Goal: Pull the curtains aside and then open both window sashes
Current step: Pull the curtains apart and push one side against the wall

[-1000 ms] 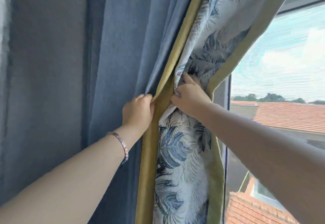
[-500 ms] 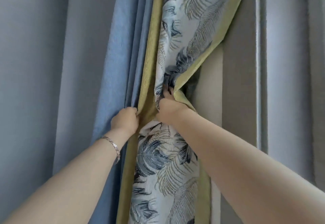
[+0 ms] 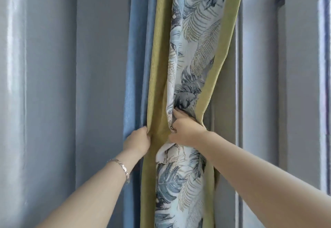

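Two bare forearms reach forward from the bottom corners, one from each side. The left wrist carries one bracelet (image 3: 120, 166), a thin metal chain.

The left hand (image 3: 137, 142) sits at mid-height, its fingers (image 3: 145, 132) clenched on the olive-green edge band (image 3: 158, 84) of the curtain (image 3: 189, 174), pinching a fold of it. The right hand (image 3: 186, 132) is just beside it, a little higher, fingers curled tight into the leaf-printed cloth, with one finger pointing up into the gathered folds. The two hands are near each other but apart, with a strip of green band between them.

The curtain is bunched into one narrow column in the middle of the view, cinched at the hands and flaring out above and below them. It shows three cloths: a blue panel (image 3: 138, 48) on the left, the white panel with blue and tan leaves in the middle, and two green bands, one on each side of the print.

Behind it, a grey wall (image 3: 53, 84) fills the left half. To the right stand pale vertical frame members (image 3: 259, 84), and at the far right edge one bright strip of glass (image 3: 325, 66) shows; whether any sash is open cannot be told.
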Available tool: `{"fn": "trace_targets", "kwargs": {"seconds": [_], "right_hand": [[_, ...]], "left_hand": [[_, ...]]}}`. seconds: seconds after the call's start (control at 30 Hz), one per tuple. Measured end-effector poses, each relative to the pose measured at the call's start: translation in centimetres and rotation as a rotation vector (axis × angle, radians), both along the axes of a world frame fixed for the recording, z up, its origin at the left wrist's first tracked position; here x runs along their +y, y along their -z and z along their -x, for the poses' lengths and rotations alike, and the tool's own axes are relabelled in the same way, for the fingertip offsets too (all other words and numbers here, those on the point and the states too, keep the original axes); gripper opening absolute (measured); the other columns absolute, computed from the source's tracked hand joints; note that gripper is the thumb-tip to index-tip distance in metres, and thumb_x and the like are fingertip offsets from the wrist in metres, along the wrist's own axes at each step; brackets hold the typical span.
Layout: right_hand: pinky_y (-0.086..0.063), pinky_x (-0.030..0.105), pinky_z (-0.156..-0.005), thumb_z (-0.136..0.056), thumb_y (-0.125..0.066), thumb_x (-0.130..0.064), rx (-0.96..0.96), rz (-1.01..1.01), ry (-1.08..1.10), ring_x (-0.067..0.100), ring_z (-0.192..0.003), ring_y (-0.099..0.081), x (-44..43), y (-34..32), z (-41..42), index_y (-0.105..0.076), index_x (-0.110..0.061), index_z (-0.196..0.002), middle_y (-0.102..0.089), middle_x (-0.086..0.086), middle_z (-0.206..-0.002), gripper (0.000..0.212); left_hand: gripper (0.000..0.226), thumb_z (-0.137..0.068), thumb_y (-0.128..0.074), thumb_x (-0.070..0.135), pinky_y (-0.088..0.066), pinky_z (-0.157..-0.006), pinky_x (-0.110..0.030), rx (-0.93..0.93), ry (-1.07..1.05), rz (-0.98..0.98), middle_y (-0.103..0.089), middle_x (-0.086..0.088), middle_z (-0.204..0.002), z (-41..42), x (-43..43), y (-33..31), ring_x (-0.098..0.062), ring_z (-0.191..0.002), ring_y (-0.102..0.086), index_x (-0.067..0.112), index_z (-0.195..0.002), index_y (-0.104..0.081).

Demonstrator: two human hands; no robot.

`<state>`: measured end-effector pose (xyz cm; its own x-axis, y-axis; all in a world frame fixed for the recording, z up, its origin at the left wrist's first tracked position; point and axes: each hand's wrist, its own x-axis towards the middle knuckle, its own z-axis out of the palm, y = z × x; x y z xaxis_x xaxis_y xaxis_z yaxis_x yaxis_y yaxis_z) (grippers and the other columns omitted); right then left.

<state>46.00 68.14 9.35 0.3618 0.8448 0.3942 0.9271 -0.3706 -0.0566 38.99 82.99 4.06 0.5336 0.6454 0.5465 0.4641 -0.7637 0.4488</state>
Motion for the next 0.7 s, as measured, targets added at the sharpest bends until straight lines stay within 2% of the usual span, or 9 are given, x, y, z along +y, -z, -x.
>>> {"fn": "trace_targets", "kwargs": {"seconds": [0.07,0.1,0.2,0.27,0.37,0.47,0.57,0.67,0.7], "right_hand": [[-0.033,0.034,-0.11,-0.088,-0.055,-0.023,0.018,-0.034,0.027,0.016,-0.147,-0.014,-2.4,0.9,2.2,-0.059,-0.007,-0.068,0.003,0.0,-0.162,0.026],[-0.037,0.035,-0.108,-0.088,-0.055,-0.021,0.01,-0.049,0.033,0.016,-0.145,-0.021,-3.5,1.3,3.3,-0.066,0.001,-0.09,-0.002,-0.001,-0.162,0.024],[-0.05,0.04,-0.093,-0.088,-0.051,-0.015,0.048,-0.075,0.093,0.02,-0.126,-0.047,-6.7,2.1,6.5,-0.051,0.008,-0.124,-0.016,-0.001,-0.159,0.044],[-0.053,0.041,-0.085,-0.088,-0.051,-0.017,0.029,-0.057,0.12,0.023,-0.116,-0.056,-9.0,2.5,9.0,-0.059,0.006,-0.107,-0.009,-0.004,-0.161,0.031],[-0.048,0.043,-0.095,-0.088,-0.053,-0.02,-0.002,-0.053,0.147,0.024,-0.13,-0.044,-12.7,3.3,11.0,-0.061,0.008,-0.094,-0.008,-0.003,-0.161,0.03],[-0.022,0.043,-0.115,-0.084,-0.057,-0.023,-0.053,-0.119,0.265,0.02,-0.146,-0.014,-17.4,3.9,12.5,-0.059,-0.001,-0.081,-0.032,0.003,-0.154,0.022],[-0.009,0.039,-0.118,-0.085,-0.056,-0.026,-0.112,-0.183,0.371,0.017,-0.148,-0.005,-22.0,4.3,14.5,-0.049,-0.011,-0.053,-0.031,0.0,-0.155,0.037],[-0.01,0.039,-0.12,-0.085,-0.057,-0.027,-0.131,-0.232,0.335,0.017,-0.148,-0.007,-23.6,4.7,16.8,-0.063,-0.008,-0.059,-0.03,0.003,-0.156,0.033],[-0.011,0.04,-0.12,-0.084,-0.058,-0.025,-0.104,-0.24,0.289,0.018,-0.148,-0.007,-23.4,4.8,17.5,-0.056,-0.011,-0.053,-0.03,0.004,-0.156,0.034]], "left_hand": [[0.04,-0.101,-0.036,0.017,-0.038,-0.061,-0.029,-0.043,0.082,0.052,-0.048,-0.001,-0.067,2.5,-2.5,0.9,-0.024,-0.069,-0.05,0.021,-0.061,-0.032],[0.041,-0.101,-0.036,0.017,-0.035,-0.055,-0.028,-0.058,0.105,0.06,-0.044,0.001,-0.063,3.7,-3.7,1.1,-0.021,-0.062,-0.048,0.02,-0.061,-0.031],[0.042,-0.1,-0.042,0.021,-0.025,-0.045,-0.026,-0.083,0.149,0.091,-0.04,0.002,-0.06,7.2,-7.5,1.7,-0.011,-0.051,-0.038,0.017,-0.059,-0.031],[0.043,-0.097,-0.048,0.023,-0.025,-0.045,-0.025,-0.107,0.182,0.164,-0.04,0.003,-0.059,9.2,-9.9,2.3,-0.011,-0.05,-0.038,0.017,-0.057,-0.033],[0.04,-0.092,-0.057,0.02,-0.031,-0.046,-0.024,-0.142,0.255,0.265,-0.045,0.002,-0.057,11.8,-12.1,3.1,-0.014,-0.05,-0.043,0.014,-0.056,-0.04],[0.02,-0.087,-0.06,0.019,-0.038,-0.051,-0.026,-0.048,0.177,0.165,-0.057,-0.006,-0.07,14.1,-13.3,2.9,-0.02,-0.059,-0.051,0.005,-0.074,-0.055],[0.026,-0.089,-0.058,0.01,-0.033,-0.045,-0.024,0.036,0.001,0.021,-0.045,-0.001,-0.066,16.4,-14.7,2.6,-0.019,-0.058,-0.044,0.01,-0.068,-0.042],[0.031,-0.088,-0.054,0.002,-0.034,-0.045,-0.024,0.049,-0.004,0.053,-0.045,0.0,-0.066,18.0,-16.1,2.5,-0.017,-0.059,-0.046,0.014,-0.064,-0.038],[0.025,-0.087,-0.052,0.0,-0.039,-0.047,-0.025,0.053,0.07,0.092,-0.051,0.0,-0.07,18.3,-16.6,2.4,-0.016,-0.06,-0.048,0.014,-0.068,-0.044]]}}
